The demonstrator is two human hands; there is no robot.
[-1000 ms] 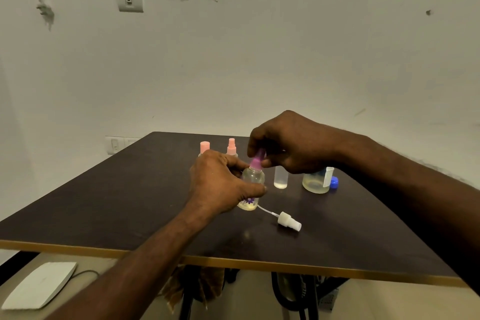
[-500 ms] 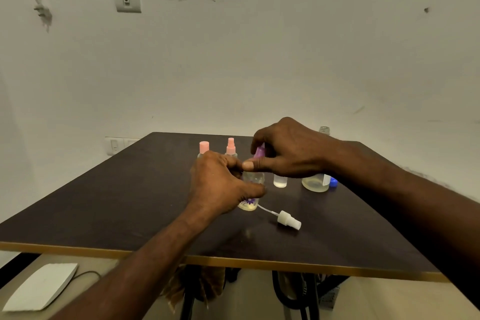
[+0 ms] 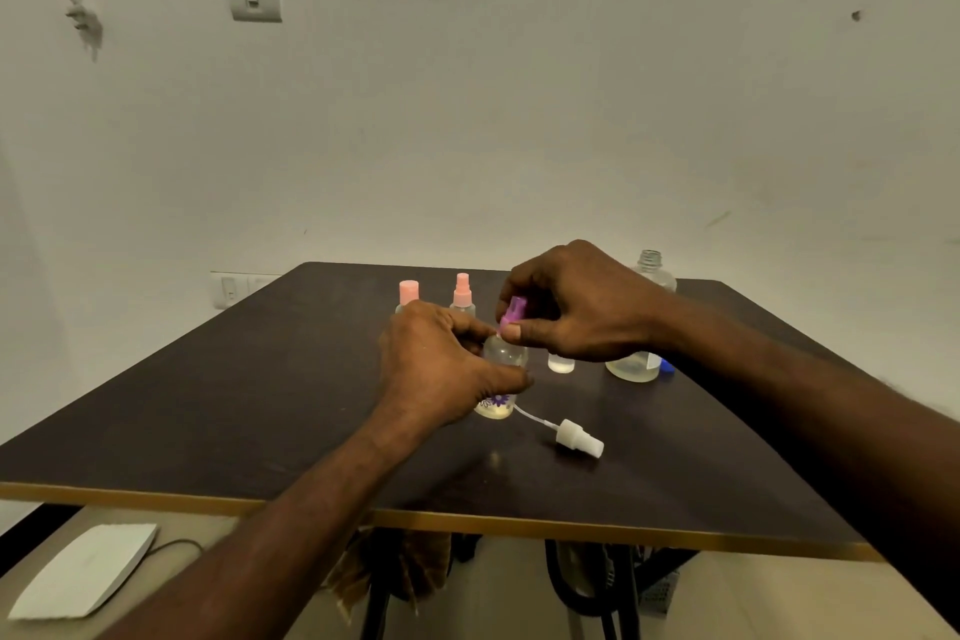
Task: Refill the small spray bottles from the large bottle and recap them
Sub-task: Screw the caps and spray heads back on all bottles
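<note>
Right hand grips purple cap, lower — seated

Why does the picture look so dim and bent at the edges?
Head view: dim, yellowish light; the wide lens bows the table edge and stretches the forearms; a faint glare spot shows beside the white sprayer; the purple cap in the right hand is slightly blurred.

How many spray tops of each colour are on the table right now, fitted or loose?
Pink: 2, one and another, each on a small bottle at the back.
Purple: 1, in the right hand over the flowered bottle that the left hand holds.
White: 1, loose on the table with its tube.
Total: 4
</note>
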